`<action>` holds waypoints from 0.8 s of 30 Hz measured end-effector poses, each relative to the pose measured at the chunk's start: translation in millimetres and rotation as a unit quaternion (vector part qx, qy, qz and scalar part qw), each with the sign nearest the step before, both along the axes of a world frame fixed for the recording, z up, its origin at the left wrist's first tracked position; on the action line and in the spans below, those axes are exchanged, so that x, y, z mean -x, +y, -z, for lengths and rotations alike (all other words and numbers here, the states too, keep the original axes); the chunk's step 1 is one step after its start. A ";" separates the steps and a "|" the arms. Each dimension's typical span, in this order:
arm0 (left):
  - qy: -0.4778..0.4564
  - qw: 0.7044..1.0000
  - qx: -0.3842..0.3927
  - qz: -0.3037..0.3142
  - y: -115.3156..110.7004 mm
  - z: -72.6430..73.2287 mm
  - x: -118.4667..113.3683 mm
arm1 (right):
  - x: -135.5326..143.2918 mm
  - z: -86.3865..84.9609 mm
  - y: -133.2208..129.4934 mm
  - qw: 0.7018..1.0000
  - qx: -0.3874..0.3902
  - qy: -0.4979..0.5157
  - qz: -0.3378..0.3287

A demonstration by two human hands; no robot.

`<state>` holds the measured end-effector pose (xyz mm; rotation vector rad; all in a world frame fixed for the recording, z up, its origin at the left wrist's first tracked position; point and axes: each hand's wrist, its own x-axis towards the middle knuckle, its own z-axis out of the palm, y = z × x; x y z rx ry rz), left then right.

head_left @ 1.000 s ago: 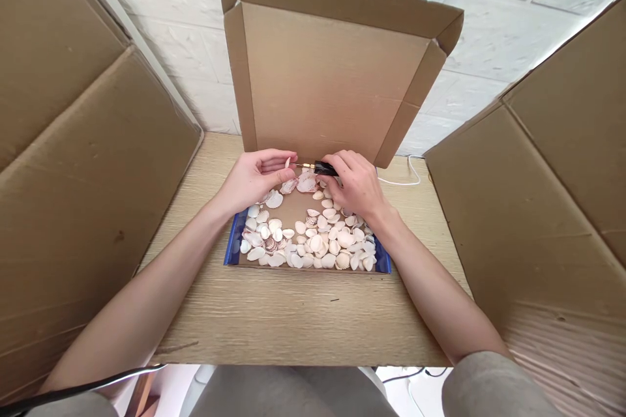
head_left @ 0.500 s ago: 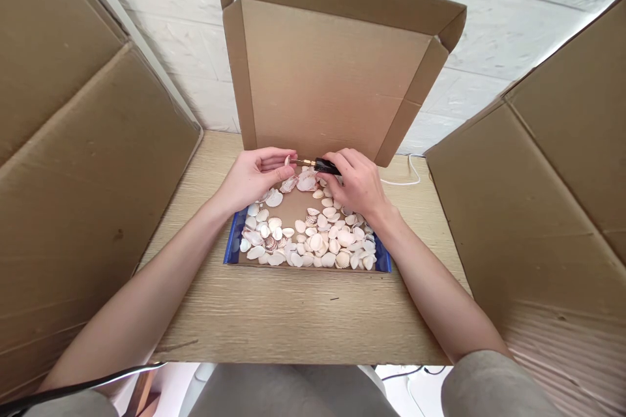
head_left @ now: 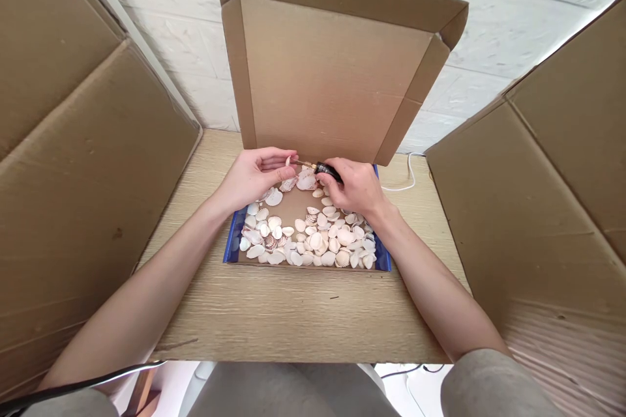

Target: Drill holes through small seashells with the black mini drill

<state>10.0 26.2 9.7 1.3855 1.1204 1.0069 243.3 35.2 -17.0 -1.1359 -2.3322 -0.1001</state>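
Observation:
My left hand (head_left: 259,174) pinches a small pale seashell (head_left: 288,161) on edge between thumb and fingers. In my right hand (head_left: 355,186) is a small hand drill (head_left: 328,171) with a black body and a brass-coloured chuck. Its thin bit points left, and the tip is at the shell; whether it has pierced the shell I cannot tell. Both hands are over the far part of a shallow cardboard tray (head_left: 293,210) with blue ends. Many loose white, pinkish and brown-patterned shells (head_left: 317,242) lie in it around a bare patch.
A cardboard lid (head_left: 337,71) stands upright behind the tray, against a white brick-patterned wall (head_left: 508,32). Tall cardboard panels rise at the left (head_left: 98,176) and right (head_left: 533,208). A white cable (head_left: 411,176) lies on the wooden table (head_left: 274,319) at the back right.
The drill now tilts more, its rear end lower, and my right hand's fingers have closed down around it. My left hand and the shell have hardly moved.

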 end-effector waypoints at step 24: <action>-0.003 1.000 0.004 -0.003 0.4 0.8 0.5 | 0.2 -3.5 0.2 0.999 -0.039 -0.008 0.003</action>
